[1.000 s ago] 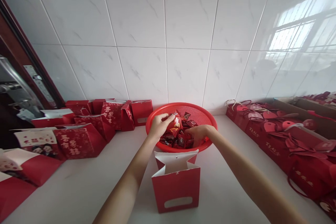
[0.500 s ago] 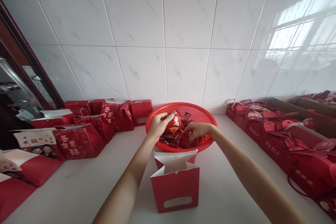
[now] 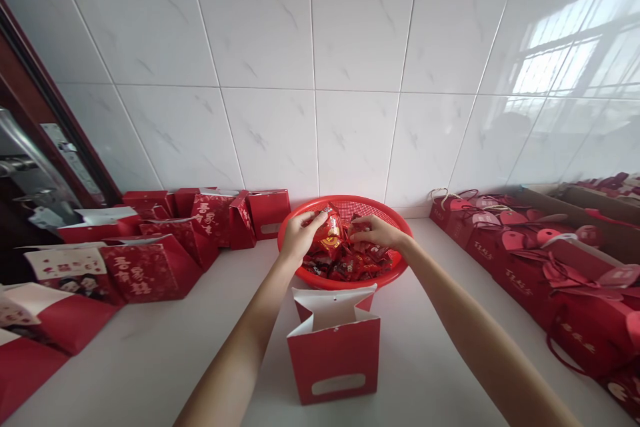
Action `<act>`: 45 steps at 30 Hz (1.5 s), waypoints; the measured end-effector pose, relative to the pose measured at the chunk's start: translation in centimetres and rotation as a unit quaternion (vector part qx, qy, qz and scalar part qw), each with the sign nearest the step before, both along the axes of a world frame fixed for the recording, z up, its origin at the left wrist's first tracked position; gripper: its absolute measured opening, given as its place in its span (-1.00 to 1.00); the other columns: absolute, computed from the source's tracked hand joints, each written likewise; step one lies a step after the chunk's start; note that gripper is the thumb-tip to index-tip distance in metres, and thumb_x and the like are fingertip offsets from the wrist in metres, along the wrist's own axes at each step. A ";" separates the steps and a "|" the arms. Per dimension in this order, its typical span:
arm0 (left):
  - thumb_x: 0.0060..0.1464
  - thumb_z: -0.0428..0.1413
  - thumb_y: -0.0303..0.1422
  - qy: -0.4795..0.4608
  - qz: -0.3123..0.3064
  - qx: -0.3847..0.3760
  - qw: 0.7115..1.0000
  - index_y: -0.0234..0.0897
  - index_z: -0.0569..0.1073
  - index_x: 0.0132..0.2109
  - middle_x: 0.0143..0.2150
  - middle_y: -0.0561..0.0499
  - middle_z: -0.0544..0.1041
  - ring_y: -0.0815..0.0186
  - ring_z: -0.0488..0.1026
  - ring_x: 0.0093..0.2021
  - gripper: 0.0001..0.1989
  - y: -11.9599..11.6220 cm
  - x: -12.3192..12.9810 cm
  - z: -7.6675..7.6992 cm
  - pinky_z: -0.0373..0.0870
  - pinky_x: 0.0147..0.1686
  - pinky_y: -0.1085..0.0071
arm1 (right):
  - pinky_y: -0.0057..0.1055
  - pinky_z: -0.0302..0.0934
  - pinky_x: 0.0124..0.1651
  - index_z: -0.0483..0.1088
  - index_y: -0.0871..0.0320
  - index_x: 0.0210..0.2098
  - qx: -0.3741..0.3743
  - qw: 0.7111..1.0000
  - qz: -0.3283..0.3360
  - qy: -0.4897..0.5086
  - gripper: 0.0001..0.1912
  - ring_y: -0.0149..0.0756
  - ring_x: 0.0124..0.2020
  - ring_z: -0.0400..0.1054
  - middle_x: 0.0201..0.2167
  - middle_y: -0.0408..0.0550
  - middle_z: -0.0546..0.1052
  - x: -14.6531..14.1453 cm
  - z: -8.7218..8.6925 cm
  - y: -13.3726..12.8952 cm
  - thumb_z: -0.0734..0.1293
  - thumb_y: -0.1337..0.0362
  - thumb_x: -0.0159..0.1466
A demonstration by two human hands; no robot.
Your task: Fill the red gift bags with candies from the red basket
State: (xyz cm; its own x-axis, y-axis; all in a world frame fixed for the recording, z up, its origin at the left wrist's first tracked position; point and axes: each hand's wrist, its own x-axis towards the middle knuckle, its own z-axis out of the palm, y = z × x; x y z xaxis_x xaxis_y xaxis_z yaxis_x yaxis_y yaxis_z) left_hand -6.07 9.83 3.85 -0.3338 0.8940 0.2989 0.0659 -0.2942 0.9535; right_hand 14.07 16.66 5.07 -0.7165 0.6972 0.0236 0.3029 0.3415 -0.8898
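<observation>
In the head view, a red plastic basket (image 3: 405, 270) holds red wrapped candies (image 3: 345, 268). My left hand (image 3: 300, 238) is closed on a shiny red-and-gold candy packet (image 3: 330, 230), raised at the basket's left side. Over the right half of the basket, my right hand (image 3: 379, 233) has its fingers bent together among the wrappers. Its fingertips partly hide what they grip. Just in front of the basket, a red paper box (image 3: 334, 359) stands upright with its white-lined top open and an oval window low on its front.
Several red paper boxes (image 3: 145, 270) stand in rows at the left. Along the right runs a line of red gift boxes (image 3: 520, 267) with cord handles and heart-shaped tops. White counter (image 3: 240, 340) lies beneath, a tiled wall (image 3: 350, 140) behind, and a metal handle (image 3: 30, 147) far left.
My right hand has lifted slightly and shifted within the basket, uncovering more wrapped candies. The packet in my left hand has risen and turned a little. The open box stays put.
</observation>
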 end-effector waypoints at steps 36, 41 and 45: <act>-0.23 0.36 0.03 -0.008 0.012 0.009 1.000 -0.23 0.66 -0.35 -0.29 -0.08 0.69 0.07 0.58 -0.16 -0.57 0.0 0.0 0.1 0.43 -0.17 0.30 | -0.39 0.18 -0.36 0.28 0.14 -0.41 0.027 0.994 -0.030 0.105 -0.51 -0.35 -0.42 0.31 -0.49 -0.22 0.42 0.1 -0.6 0.7 0.59 0.05 -0.09; -0.19 0.35 0.03 0.008 -0.003 0.027 1.000 -0.23 0.67 -0.29 -0.23 -0.08 0.69 0.07 0.59 -0.13 -0.57 0.1 -0.2 -0.1 0.44 -0.13 0.29 | -0.37 0.25 -0.35 0.31 0.13 -0.35 -0.006 0.982 -0.087 0.169 -0.53 -0.32 -0.42 0.36 -0.46 -0.19 0.46 -0.2 0.4 -0.7 0.57 0.03 -0.04; -0.11 0.33 0.01 0.052 -0.022 0.047 0.997 -0.22 0.67 -0.24 -0.21 -0.06 0.69 0.09 0.58 -0.13 -0.58 -0.6 -0.1 0.9 0.43 -0.09 0.31 | -0.39 0.24 -0.37 0.32 0.15 -0.33 -0.018 0.966 -0.119 0.227 -0.56 -0.35 -0.46 0.36 -0.49 -0.18 0.47 -1.0 1.5 -3.0 0.53 0.00 0.03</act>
